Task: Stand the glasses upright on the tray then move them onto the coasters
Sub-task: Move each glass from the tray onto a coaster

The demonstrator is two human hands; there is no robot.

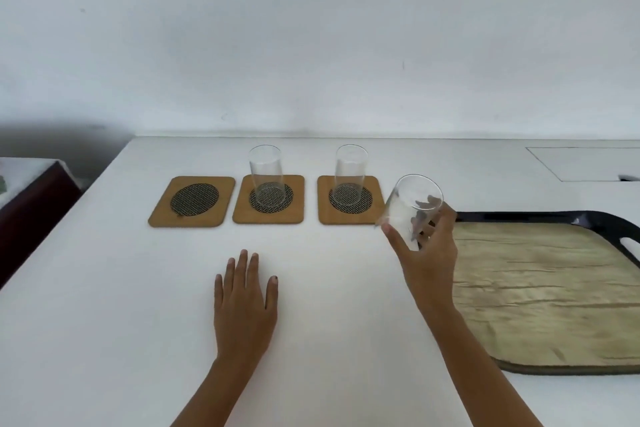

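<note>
Head cam: right hand (429, 253) reaches forward from the near edge, arm stretched out, fingers wrapped round a clear glass (410, 210) held in the air, tilted a bit left, over the tray's (540, 217) far left corner. Left hand (244, 302) just lies flat, palm down on the white table (104, 322), fingers loose, holding nothing. Along the far edge sit three wooden coasters: the left coaster (192, 201) is bare, the middle glass (267, 170) and right glass (349, 170) stand upright on the other two.
</note>
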